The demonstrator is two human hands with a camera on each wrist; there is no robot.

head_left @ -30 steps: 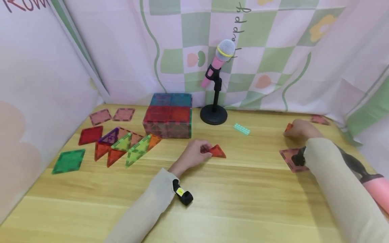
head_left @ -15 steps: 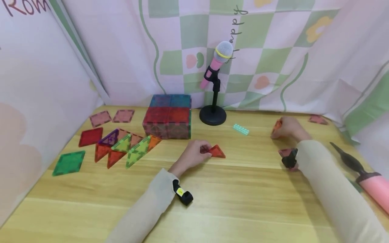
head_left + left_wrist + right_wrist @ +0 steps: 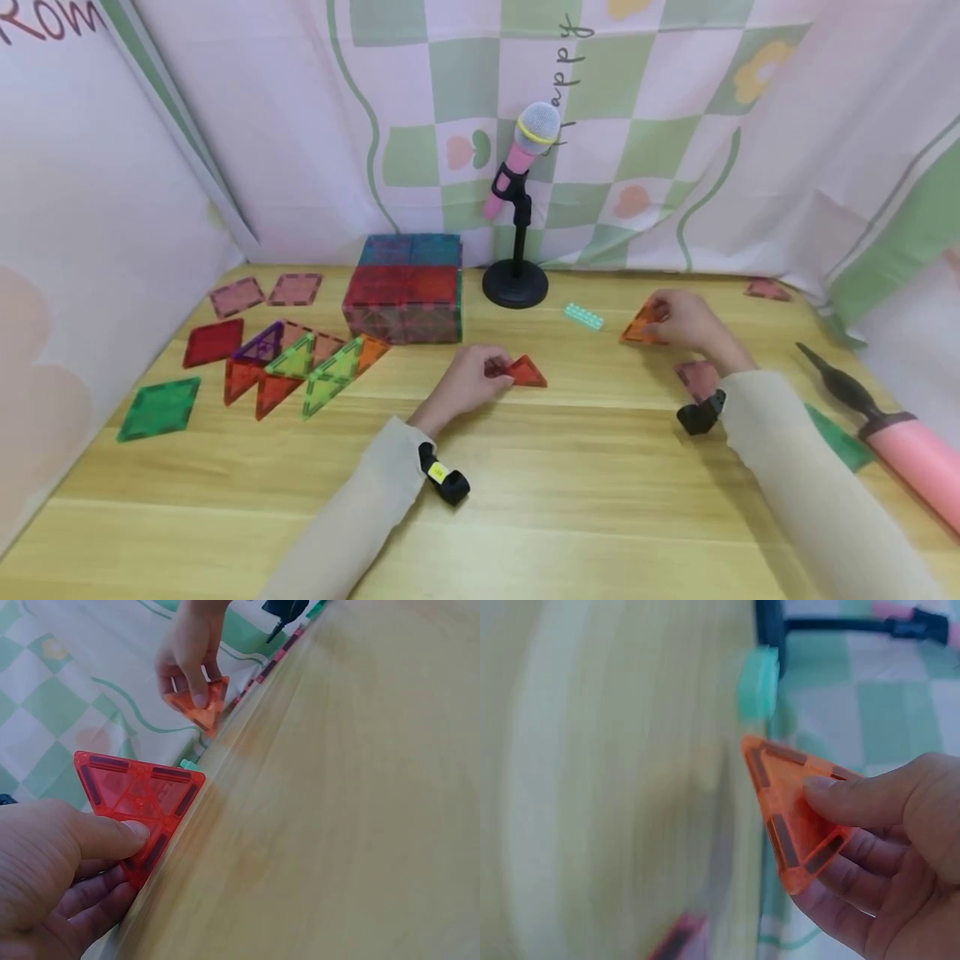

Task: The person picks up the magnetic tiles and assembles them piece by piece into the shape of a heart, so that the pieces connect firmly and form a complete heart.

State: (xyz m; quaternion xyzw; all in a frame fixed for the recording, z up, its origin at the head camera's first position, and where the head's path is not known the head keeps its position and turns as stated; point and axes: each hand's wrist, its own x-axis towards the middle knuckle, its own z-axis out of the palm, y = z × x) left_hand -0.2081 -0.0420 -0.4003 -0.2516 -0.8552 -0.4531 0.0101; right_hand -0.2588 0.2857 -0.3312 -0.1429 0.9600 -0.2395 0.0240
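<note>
Draped pink-and-green checked cloth is backing a wooden table (image 3: 570, 500), where a toy microphone on a black stand (image 3: 517, 208) is standing beside a block of stacked coloured tiles (image 3: 405, 292). Near the table's middle, the left hand (image 3: 468, 385) is pinching a red triangle tile (image 3: 527, 372) between thumb and curled fingers, its edge resting on the wood. Further right, the right hand (image 3: 686, 321) is gripping an orange triangle tile (image 3: 641, 327) the same way, thumb on its face, just above the surface. A small teal brick (image 3: 582, 316) is lying between the microphone stand and that tile. Loose flat tiles (image 3: 292, 367) are spreading at far left; a pink pump (image 3: 896, 437) is lying at far right.
</note>
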